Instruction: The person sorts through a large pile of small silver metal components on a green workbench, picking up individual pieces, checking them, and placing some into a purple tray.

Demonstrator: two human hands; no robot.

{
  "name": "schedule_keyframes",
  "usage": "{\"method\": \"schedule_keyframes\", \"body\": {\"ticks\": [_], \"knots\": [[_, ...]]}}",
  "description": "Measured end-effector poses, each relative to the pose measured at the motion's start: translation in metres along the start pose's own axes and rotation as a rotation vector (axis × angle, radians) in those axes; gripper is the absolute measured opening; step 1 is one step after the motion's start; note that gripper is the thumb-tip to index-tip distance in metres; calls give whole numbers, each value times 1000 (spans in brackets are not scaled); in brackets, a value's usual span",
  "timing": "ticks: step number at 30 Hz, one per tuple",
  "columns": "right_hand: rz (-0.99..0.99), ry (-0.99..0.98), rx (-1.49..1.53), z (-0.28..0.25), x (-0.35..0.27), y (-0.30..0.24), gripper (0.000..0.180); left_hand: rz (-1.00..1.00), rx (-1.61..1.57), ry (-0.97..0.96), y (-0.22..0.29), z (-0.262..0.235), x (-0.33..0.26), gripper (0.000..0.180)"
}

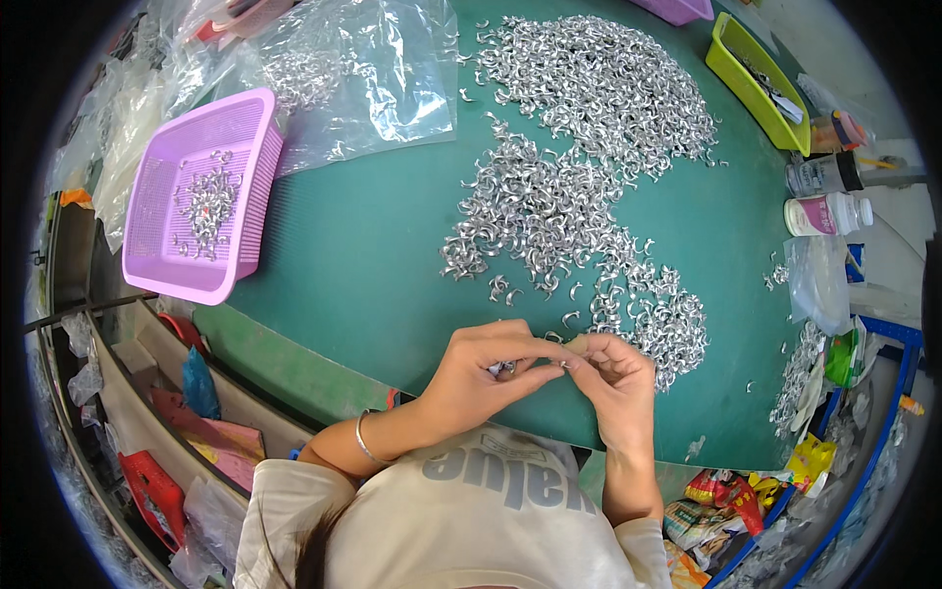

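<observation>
My left hand (pixel 491 371) and my right hand (pixel 616 381) meet at the table's near edge, fingertips pinched together. Between them is a tiny silver piece (pixel 565 364), mostly covered by the fingers. More silver pieces (pixel 503 368) show in the curl of my left hand. Something tan wraps a fingertip of my right hand. Just beyond the hands lies a small heap of curved, hook-like metal pieces (pixel 669 329). It joins a middle heap (pixel 535 201) and a larger far heap (pixel 599 83) of the same kind.
A purple plastic basket (pixel 257 196) with some metal pieces stands at the left of the green table (pixel 353 265). Clear plastic bags (pixel 383 88) lie behind it. At the right are a yellow-green basket (pixel 721 59), a white bottle (pixel 829 214) and a scatter of pieces (pixel 800 378).
</observation>
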State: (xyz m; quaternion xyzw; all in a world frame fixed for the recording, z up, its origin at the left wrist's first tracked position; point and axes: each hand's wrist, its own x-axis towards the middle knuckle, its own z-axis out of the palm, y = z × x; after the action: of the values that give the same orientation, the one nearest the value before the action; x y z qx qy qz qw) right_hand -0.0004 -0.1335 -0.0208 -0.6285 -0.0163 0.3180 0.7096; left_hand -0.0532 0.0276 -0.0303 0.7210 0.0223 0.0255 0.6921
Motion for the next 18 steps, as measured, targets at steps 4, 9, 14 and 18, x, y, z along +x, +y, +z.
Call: {"method": "schedule_keyframes", "body": {"ticks": [4, 9, 14, 18], "knots": [[5, 22, 128, 5, -6, -5, 16, -83, -96, 47, 7, 1, 2, 12], [-102, 53, 117, 11, -12, -3, 17, -100, -206, 81, 4, 3, -2, 10], [-70, 25, 244, 10, -14, 1, 17, -85, -225, 82, 8, 4, -3, 10], [-96, 17, 300, 12, -15, 4, 16, -59, -215, 81, 10, 4, -4, 10]]}}
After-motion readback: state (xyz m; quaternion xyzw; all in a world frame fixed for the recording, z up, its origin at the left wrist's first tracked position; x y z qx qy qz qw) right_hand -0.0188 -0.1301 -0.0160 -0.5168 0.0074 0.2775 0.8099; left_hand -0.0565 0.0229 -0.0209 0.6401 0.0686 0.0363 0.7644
